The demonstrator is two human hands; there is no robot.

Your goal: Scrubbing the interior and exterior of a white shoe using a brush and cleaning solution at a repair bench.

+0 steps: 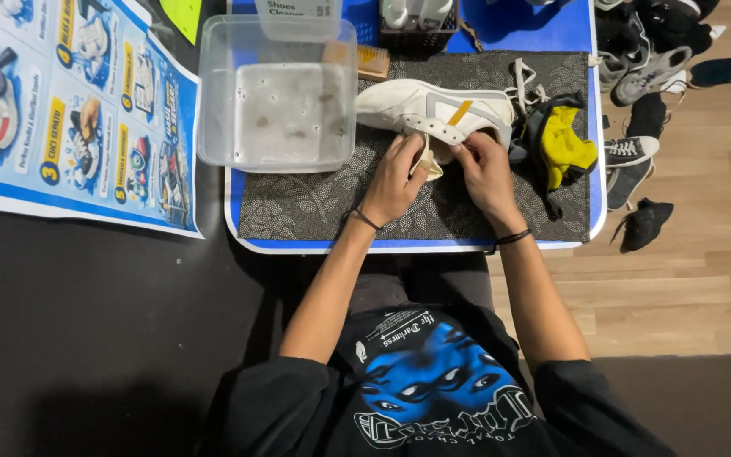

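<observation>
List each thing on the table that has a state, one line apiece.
White sneaker: lying on its side, unlaced, opening toward the hands.
Left hand: gripping the shoe's opening edge.
Right hand: pinching the same edge.
Clear plastic tub: upright, uncovered, cloudy residue inside.
Yellow-and-black cloth: crumpled beside the shoe.

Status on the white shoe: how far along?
Done: laces look pulled out, lying loose beside the white shoe. In hand: left hand and right hand both work at the shoe's opening. Left: the brush lies untouched, and the clear tub stands aside.
</observation>
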